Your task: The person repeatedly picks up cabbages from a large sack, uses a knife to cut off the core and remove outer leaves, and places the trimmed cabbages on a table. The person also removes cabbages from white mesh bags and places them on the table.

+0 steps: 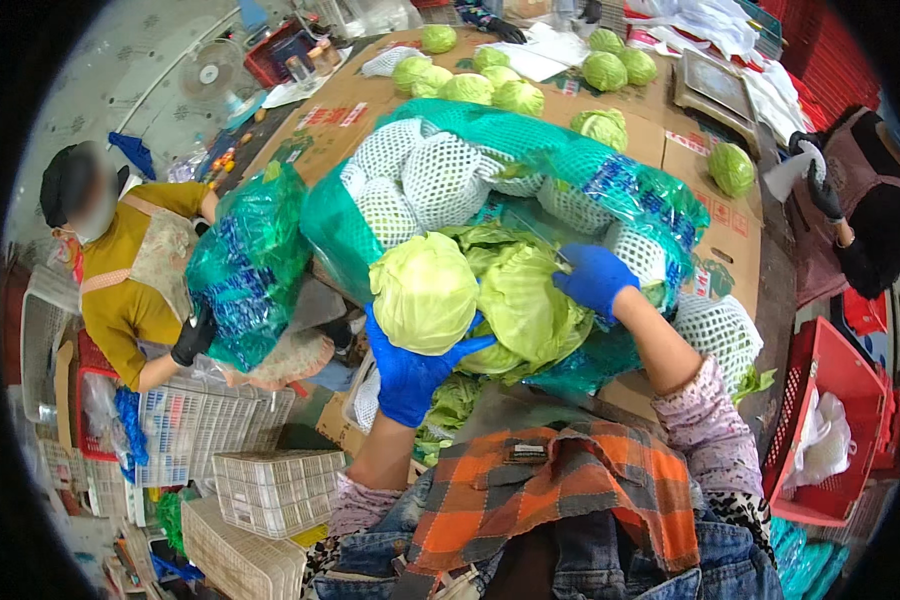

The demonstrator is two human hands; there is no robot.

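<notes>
My left hand, in a blue glove, cradles a trimmed pale-green cabbage from below, its fingers spread around the base. Just right of it is a larger leafy cabbage with loose outer leaves. My right hand, also blue-gloved, is by this leafy cabbage's right side with its fingers curled. A thin edge shows near those fingers; whether they grip it is unclear. Behind both cabbages lies an opened green plastic bag holding several cabbages in white foam nets.
Loose cabbages and a scale sit on the cardboard-covered table. At left a co-worker holds a filled green bag; another person is at right. A red crate and white crates flank me.
</notes>
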